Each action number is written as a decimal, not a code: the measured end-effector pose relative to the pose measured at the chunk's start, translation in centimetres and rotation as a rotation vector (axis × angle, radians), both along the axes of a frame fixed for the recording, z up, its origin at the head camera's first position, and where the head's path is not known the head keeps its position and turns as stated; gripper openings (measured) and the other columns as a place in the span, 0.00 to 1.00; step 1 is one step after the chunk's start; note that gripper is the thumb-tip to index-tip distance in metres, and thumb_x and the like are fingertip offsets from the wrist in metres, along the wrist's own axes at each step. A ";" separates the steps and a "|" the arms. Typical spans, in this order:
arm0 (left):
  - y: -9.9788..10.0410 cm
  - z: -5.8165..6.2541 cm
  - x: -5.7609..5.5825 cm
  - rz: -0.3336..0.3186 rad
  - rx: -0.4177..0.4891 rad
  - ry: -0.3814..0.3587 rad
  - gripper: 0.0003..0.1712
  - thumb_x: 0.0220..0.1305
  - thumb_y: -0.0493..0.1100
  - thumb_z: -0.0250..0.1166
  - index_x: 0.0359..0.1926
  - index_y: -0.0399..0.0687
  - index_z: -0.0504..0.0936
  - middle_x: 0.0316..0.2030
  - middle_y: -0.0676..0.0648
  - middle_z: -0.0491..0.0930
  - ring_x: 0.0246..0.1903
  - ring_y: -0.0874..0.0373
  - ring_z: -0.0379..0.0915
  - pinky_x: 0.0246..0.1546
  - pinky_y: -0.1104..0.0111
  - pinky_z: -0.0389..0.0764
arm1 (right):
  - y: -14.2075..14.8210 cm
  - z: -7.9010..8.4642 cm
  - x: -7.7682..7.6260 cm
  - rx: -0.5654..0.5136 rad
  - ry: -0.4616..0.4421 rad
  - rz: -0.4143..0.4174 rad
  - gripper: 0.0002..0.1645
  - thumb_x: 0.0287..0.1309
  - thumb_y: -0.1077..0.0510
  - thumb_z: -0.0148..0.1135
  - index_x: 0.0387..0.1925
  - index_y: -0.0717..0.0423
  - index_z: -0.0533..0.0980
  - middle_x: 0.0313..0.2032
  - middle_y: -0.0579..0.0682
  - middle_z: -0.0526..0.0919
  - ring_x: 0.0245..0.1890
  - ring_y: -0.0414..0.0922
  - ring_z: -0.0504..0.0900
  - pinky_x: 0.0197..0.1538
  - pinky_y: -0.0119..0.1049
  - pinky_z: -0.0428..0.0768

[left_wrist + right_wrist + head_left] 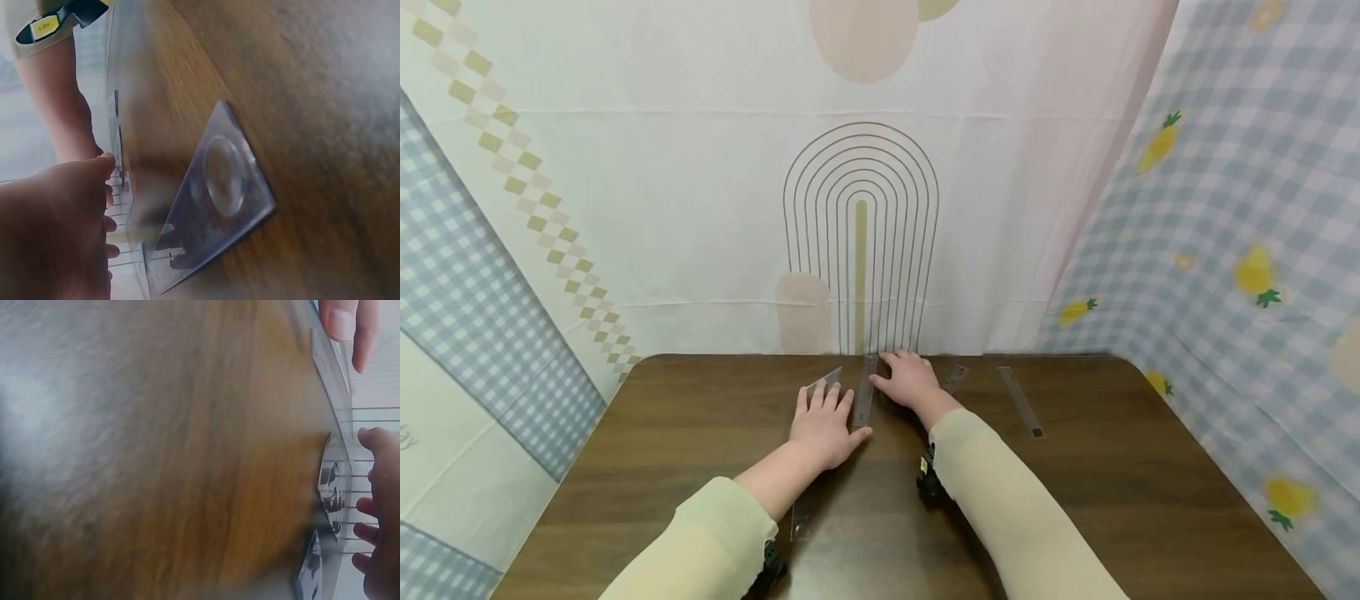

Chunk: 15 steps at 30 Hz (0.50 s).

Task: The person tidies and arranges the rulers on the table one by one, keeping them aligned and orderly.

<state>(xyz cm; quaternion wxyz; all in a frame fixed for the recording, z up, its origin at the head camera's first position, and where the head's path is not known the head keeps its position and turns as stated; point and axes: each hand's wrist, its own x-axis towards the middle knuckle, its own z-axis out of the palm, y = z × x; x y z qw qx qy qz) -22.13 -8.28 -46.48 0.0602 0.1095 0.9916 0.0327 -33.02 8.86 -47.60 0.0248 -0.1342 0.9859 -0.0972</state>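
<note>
Nearest, a clear plastic triangle with a round cutout (pixel 203 232) lies on the brown wood-grain tabletop (pixel 700 433). Beyond, the left hand (pixel 823 429) spreads, gripping nothing; then a clear straight plastic ruler (pixel 866 396), the loose right hand (pixel 911 380) beside it, contact unclear. Seemingly they're arranging pieces; next calls for light fingertip alignment.

A ruler (pixel 864 393) lies on the table (pixel 700 467) between the left hand (pixel 823 432), above a triangle (pixel 802 523), and the right hand (pixel 912 382). Farther right lie a piece (pixel 956 378), then another ruler (pixel 1021 403). Cloth (pixel 715 200) hangs behind.
</note>
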 end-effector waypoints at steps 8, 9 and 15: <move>0.1 -0.2 -0.5 -0.021 -0.055 0.005 0.50 0.66 0.76 0.48 0.77 0.52 0.56 0.77 0.43 0.50 0.76 0.43 0.35 0.72 0.43 0.36 | -0.5 -0.1 -0.9 0.031 -0.010 -0.011 0.38 0.68 0.32 0.51 0.73 0.43 0.65 0.70 0.52 0.66 0.70 0.55 0.64 0.67 0.56 0.63; 0.1 -0.1 -0.5 -0.022 -0.057 0.005 0.50 0.66 0.76 0.48 0.77 0.52 0.57 0.77 0.43 0.50 0.77 0.43 0.35 0.72 0.43 0.36 | -0.5 -0.2 -1.0 0.034 -0.010 -0.014 0.38 0.68 0.32 0.51 0.73 0.43 0.65 0.70 0.52 0.66 0.70 0.55 0.64 0.67 0.57 0.63; 0.4 -0.3 -0.5 -0.028 -0.077 -0.004 0.48 0.67 0.75 0.46 0.77 0.52 0.57 0.77 0.44 0.50 0.77 0.43 0.35 0.72 0.43 0.36 | -0.7 -0.2 -1.2 0.022 -0.027 -0.028 0.38 0.68 0.32 0.50 0.73 0.42 0.65 0.71 0.53 0.65 0.70 0.56 0.64 0.67 0.57 0.63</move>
